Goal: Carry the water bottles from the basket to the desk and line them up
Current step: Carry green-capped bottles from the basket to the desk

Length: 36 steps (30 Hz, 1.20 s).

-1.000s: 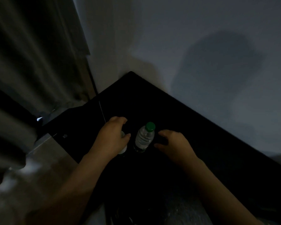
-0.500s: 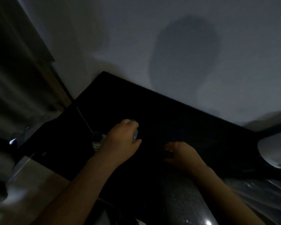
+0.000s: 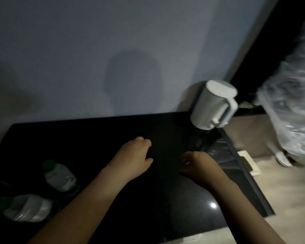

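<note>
On the left end of the black desk (image 3: 95, 134) sit the near water bottle (image 3: 25, 209) and the far water bottle (image 3: 60, 175). Well to their right, the left hand (image 3: 134, 155) and the right hand (image 3: 199, 164) hover loosely curled, holding nothing. A white kettle (image 3: 213, 106) stands far right.

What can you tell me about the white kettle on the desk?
The kettle is white and roughly cylindrical, with a flat closed lid and a chunky handle on its right side. It looks like matte plastic. It stands at the far right corner of the desk, close to the wall. Only the desk seems to touch it. Blur hides finer detail.
</note>
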Each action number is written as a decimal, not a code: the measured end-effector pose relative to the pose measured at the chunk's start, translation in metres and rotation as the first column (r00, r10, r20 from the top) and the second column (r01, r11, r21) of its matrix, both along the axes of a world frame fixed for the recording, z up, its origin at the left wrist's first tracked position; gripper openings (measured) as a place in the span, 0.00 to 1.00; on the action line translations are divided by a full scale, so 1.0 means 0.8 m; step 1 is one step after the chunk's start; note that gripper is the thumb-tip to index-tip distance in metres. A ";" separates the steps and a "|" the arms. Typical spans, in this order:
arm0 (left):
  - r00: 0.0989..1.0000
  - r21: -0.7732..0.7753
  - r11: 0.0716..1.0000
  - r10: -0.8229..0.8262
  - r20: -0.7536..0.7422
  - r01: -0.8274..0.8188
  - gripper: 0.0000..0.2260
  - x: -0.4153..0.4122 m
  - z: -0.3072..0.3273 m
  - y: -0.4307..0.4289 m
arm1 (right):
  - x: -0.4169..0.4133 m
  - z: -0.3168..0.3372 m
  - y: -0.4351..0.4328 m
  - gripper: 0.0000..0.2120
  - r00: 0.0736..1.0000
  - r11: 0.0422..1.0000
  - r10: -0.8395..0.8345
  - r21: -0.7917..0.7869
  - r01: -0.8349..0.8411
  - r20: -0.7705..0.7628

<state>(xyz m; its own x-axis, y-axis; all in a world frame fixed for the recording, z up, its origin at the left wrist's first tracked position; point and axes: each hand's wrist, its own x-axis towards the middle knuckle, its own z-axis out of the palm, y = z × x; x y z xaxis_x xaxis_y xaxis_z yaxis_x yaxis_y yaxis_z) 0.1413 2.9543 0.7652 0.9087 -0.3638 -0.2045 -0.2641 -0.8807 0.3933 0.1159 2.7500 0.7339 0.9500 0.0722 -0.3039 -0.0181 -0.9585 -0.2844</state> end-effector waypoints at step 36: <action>0.281 -0.017 0.283 -0.941 0.186 0.959 0.16 -0.160 0.028 -0.626 | -0.387 0.095 -0.418 0.19 0.273 0.274 -0.953 -0.012 0.962 0.133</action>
<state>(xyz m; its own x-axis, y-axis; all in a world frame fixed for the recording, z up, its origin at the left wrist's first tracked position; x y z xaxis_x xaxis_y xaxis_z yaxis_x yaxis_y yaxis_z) 0.0131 2.4539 0.7878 -0.0859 -0.9960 -0.0258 -0.9330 0.0714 0.3527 -0.1937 2.4154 0.8102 0.3367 -0.9250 -0.1761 -0.9195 -0.2827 -0.2731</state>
